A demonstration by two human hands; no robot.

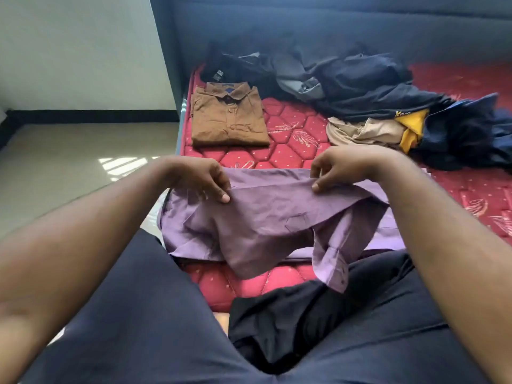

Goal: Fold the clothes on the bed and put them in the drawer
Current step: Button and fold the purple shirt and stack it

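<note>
Currently both hands pinch one folded edge of the purple shirt (pixel 257 217): the left hand (pixel 203 180) holds it at centre-left of the frame, the right hand (pixel 336 171) at centre-right, each grip clamped on the cloth between thumb and fingers. The edge is raised and stretched between them, while the rest of the shirt sags onto the bed (pixel 293 131) in the lower middle, one cuffed sleeve (pixel 331 266) trailing toward the bottom.

Step in hand, as judged: folding this shirt, midway through a crosswise fold. The next move calls for carrying the held edge over the body of the shirt and laying it down flat, with the loose sleeve tucked in first so that it does not bulge out of the fold.

A brown shirt (pixel 230 115) lies already folded in the upper middle, near the bed's left edge. An unfolded heap of dark clothes (pixel 360 84) with a beige garment (pixel 365 131) and a yellow piece (pixel 412 128) fills the upper right. A black garment (pixel 279 325) rests at the bottom, between the person's legs, just beside the trailing sleeve; it could crowd the fold. No drawer is in view.
</note>
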